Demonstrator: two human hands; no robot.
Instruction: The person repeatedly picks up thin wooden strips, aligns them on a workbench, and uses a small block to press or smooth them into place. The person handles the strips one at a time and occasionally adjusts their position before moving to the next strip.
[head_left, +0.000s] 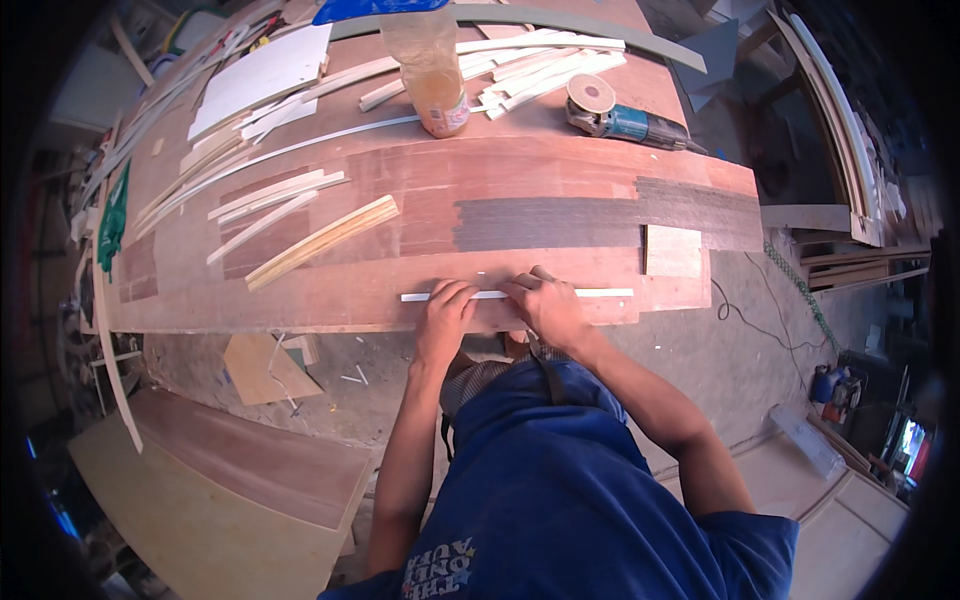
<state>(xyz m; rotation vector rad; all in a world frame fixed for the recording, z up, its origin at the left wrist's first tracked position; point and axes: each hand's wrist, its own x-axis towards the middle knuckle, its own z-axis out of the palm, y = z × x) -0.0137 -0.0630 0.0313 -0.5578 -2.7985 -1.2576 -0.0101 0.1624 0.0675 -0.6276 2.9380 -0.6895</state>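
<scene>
A thin, straight white strip (605,293) lies crosswise near the front edge of the wooden worktable (330,300). My left hand (446,318) is closed over it left of its middle, fingers curled on top. Right of the middle, my right hand (548,310) grips the same strip with bent fingers. A short piece of white shows between the two hands, and both ends stick out past them. Whether the strip rests flat under my fingers is hidden. A tiny white bit (481,273) lies just beyond the strip.
A light square board (672,251) sits to the right. Pale wood strips (325,240) lie at the left, more (555,70) at the back. An angle grinder (630,125) and a bottle (435,90) with amber contents stand farther off. A cable (765,320) trails on the floor.
</scene>
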